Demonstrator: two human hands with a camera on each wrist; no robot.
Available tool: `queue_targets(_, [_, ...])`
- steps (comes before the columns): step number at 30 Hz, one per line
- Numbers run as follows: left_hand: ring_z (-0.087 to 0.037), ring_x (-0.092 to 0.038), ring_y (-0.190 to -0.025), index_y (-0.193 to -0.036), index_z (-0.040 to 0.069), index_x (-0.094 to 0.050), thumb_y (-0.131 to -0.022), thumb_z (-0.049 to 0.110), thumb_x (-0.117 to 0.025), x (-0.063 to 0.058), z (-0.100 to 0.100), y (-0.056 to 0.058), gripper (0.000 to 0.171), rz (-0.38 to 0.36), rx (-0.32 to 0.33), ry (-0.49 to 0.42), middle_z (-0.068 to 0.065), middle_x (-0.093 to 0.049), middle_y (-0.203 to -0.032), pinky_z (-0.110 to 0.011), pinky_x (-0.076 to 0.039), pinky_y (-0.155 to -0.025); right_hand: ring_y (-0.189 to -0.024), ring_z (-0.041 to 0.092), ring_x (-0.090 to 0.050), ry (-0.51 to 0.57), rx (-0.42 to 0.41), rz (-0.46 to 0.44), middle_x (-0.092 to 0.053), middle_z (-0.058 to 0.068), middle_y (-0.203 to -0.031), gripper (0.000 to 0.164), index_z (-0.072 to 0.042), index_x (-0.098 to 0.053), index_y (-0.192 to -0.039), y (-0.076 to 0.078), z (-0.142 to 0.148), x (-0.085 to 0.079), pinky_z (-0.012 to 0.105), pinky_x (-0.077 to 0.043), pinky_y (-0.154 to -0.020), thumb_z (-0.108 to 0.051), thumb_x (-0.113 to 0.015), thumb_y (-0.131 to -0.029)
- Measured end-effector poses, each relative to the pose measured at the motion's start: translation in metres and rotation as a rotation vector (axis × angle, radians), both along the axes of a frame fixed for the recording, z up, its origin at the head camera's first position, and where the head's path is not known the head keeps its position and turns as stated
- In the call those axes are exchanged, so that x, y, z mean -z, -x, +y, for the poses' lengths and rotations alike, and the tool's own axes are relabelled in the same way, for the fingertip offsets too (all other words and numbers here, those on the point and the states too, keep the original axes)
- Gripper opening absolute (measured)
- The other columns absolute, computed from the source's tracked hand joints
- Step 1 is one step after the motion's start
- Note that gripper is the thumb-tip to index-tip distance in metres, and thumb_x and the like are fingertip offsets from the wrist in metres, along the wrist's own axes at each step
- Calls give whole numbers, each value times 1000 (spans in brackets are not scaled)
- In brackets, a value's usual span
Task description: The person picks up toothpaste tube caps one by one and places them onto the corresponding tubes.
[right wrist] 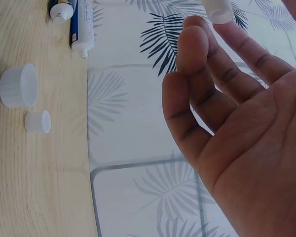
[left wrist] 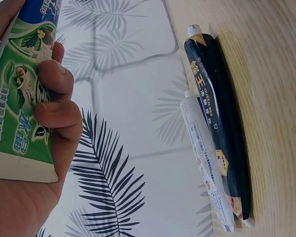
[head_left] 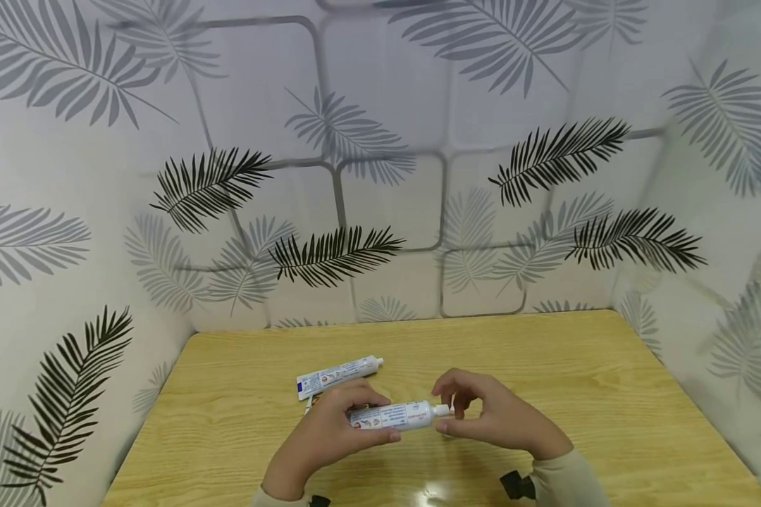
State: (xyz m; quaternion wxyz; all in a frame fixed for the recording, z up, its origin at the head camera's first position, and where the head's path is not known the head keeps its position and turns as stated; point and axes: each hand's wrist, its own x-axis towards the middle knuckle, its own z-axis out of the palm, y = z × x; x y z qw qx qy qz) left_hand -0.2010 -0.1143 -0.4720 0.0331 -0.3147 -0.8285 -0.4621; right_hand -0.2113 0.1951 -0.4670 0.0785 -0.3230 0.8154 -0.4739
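"Where's the tube [head_left: 393,417]?"

"Above the table [head_left: 514,352], close to level, with its white tip [head_left: 442,410] pointing toward the right hand [head_left: 495,414]."

"How's the grip?"

"The left hand [head_left: 332,422] holds the body, thumb on one side and fingers curled round the other. The right fingers bend around the tip, but I can't tell whether they pinch it."

"What makes work at that tip go well?"

"I'd steady the body without squeezing hard, since a soft tube could ooze. Then thumb and forefinger square on the tip, in line with the tube, so nothing tilts."

"Anything nearby to mind?"

"A wide cap [right wrist: 12,89] and a small cap [right wrist: 38,122] sit on the table; a low elbow or sleeve might knock them. The white tube [head_left: 339,377] and black tube [left wrist: 219,118] lie together, farther left."
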Motion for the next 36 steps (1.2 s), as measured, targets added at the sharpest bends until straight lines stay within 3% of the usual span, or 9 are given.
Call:
queue_targets(6, [-6,-66,-88,-107,29,-80,-81,44,-93,0,-1,1,33,4,5,-13,14,-72,-103,-27,-59,-76,-79,11,-64,6,-5,12,-70,-1,-104,26,-15,-68,-118,-1,3,-2,31,-57,-75,-25,-80,-98])
queue_targets(13, [-7,-67,-87,-109,29,-80,-81,42,-93,-1,-2,1,33,-22,9,-26,13,-72,-103,-27,-59,-76,-79,9,-64,11,-1,48,-70,-4,-102,18,-22,-69,-112,0,5,-2,37,-59,-77,-25,-80,-98])
queue_targets(20, [-7,-65,-87,-109,28,-80,-81,43,-94,-1,-2,1,35,-2,7,-14,14,-72,-104,-27,-58,-76,-79,9,-63,26,-1,69,-70,-3,-99,16,-24,-69,-105,0,5,-2,34,-57,-78,-17,-80,-97])
queue_targets(27, [-7,-65,-89,-109,28,-80,-82,43,-93,-1,-2,1,33,4,12,-18,14,-73,-105,-28,-58,-76,-81,8,-62,24,-2,85,-72,-5,-100,11,-24,-71,-105,0,4,-2,32,-57,-76,-19,-78,-99])
queue_targets(36, [-7,-65,-88,-108,29,-80,-82,44,-93,-1,-3,0,33,9,10,-16,14,-73,-105,-28,-58,-76,-80,10,-64,18,-18,45,-72,-2,-97,4,-21,-73,-105,-1,3,-5,31,-55,-75,-19,-69,-105])
